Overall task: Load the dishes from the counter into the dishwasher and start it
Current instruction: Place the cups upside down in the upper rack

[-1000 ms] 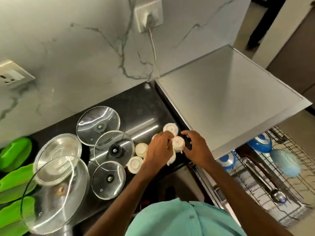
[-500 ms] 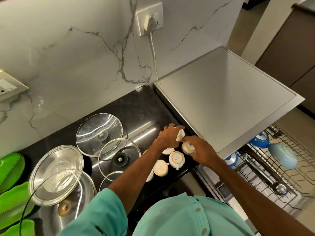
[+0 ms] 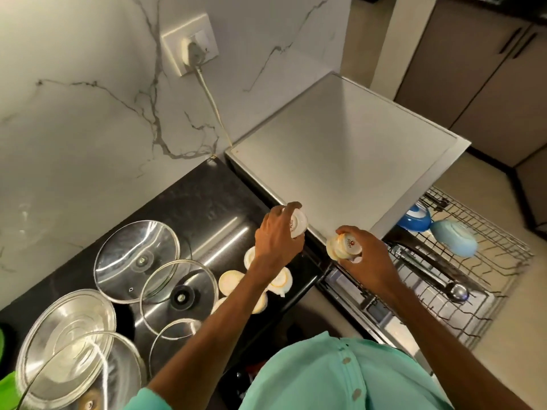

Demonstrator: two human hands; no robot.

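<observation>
My left hand (image 3: 276, 241) grips a small white cup (image 3: 298, 224), lifted above the black counter (image 3: 189, 214) near the dishwasher's edge. My right hand (image 3: 367, 258) holds another white cup (image 3: 344, 246), bottom facing up, over the gap between the counter and the pulled-out dishwasher rack (image 3: 473, 279). Several more white cups (image 3: 231, 282) sit upside down on the counter under my left forearm. The steel dishwasher top (image 3: 340, 155) lies to the right of the counter.
Several glass lids (image 3: 137, 257) and a steel lid (image 3: 66, 329) cover the counter's left part. The rack holds a blue bowl (image 3: 454, 241), a blue-and-white dish (image 3: 414, 218) and a ladle (image 3: 444, 284). A plug and cord (image 3: 192, 54) hang on the marble wall.
Both hands have lifted off the cluster of cups, each carrying one. My right hand moved right toward the rack; my left rose toward the dishwasher's edge.
</observation>
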